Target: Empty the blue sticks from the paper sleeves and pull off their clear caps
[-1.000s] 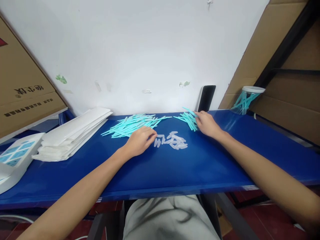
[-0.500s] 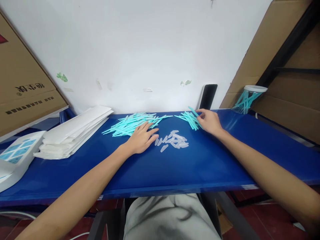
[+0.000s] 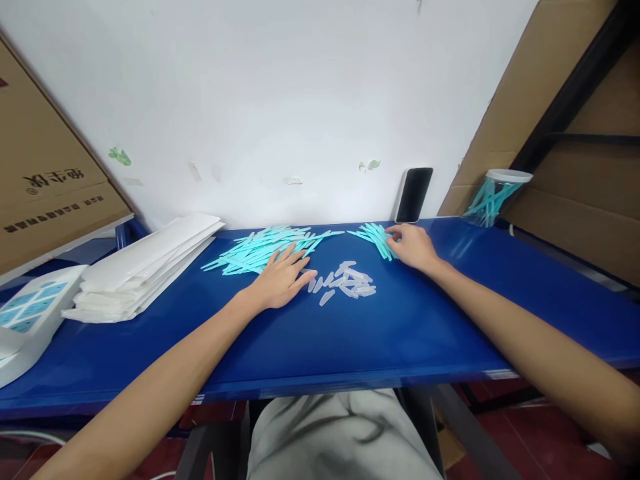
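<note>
Over the near edge of a large heap of turquoise sticks (image 3: 250, 252), my left hand (image 3: 281, 277) lies palm down with its fingers spread, holding nothing. Its thumb reaches toward a loose cluster of small clear plastic pieces (image 3: 350, 280). My right hand (image 3: 413, 247) is at the right side of a smaller pile of turquoise sticks (image 3: 373, 239). The thumb and index fingertips are apart and touch or nearly touch the pile's edge. No stick stands out from that hand; its other fingers are curled and partly hidden.
A blue table (image 3: 310, 347) meets a white wall, where a phone (image 3: 414, 195) leans. At right stands a clear jar (image 3: 487, 200) of turquoise sticks with a white lid. White packets (image 3: 145, 267) are stacked at left, beside a white device (image 3: 45, 313) and a cardboard box (image 3: 50, 173).
My right hand has lowered slightly to the small pile. The raised turquoise stick it pinched no longer shows apart from the pile. My left hand has barely moved.
</note>
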Motion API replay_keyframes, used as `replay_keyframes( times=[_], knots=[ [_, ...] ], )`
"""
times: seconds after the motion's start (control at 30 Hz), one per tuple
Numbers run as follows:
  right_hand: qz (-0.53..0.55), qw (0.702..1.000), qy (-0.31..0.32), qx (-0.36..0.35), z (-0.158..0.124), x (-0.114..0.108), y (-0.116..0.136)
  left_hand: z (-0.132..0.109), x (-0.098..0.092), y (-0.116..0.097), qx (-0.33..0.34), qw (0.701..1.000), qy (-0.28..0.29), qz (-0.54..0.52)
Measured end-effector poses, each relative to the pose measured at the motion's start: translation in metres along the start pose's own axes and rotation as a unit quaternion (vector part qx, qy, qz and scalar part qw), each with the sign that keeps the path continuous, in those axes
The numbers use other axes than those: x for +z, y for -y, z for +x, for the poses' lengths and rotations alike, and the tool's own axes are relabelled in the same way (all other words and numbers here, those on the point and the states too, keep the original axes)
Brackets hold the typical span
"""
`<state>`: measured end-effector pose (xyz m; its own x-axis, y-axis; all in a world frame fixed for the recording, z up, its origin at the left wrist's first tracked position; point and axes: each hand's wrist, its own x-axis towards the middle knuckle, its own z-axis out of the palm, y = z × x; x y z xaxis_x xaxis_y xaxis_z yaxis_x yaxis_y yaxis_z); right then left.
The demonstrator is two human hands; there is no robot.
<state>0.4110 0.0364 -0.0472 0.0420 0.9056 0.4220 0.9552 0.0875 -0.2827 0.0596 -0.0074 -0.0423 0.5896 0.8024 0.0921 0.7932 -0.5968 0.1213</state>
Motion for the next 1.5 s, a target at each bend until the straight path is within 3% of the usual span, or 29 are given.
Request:
replay_keyframes(
  times=[0.2,0.47,0.77,0.93,1.2,1.37,1.5],
  knots=[
    [0.032,0.998,0.009,-0.051,-0.008,-0.008,0.014,0.001,0.004,0.006,-0.006,1.0,-0.006,-0.02],
    [0.122,0.962,0.137,-0.201,-0.03,-0.012,0.047,0.001,0.006,0.006,0.0,1.0,-0.02,-0.009],
    [0.153,0.956,0.139,-0.206,-0.033,-0.015,0.049,-0.002,-0.004,-0.004,0.036,0.991,-0.123,0.04],
    [0.171,0.946,0.162,-0.221,-0.036,-0.013,0.052,-0.003,-0.011,-0.011,0.008,0.98,-0.199,-0.031],
    [0.195,0.941,0.156,-0.23,-0.041,-0.014,0.056,-0.003,-0.012,-0.016,-0.07,0.919,-0.301,-0.246],
    [0.22,0.939,0.142,-0.223,-0.047,-0.019,0.064,0.001,-0.008,-0.017,-0.081,0.876,-0.283,-0.381],
    [0.226,0.935,0.141,-0.234,-0.053,-0.022,0.072,0.003,-0.008,-0.017,-0.083,0.827,-0.227,-0.508]
  ],
)
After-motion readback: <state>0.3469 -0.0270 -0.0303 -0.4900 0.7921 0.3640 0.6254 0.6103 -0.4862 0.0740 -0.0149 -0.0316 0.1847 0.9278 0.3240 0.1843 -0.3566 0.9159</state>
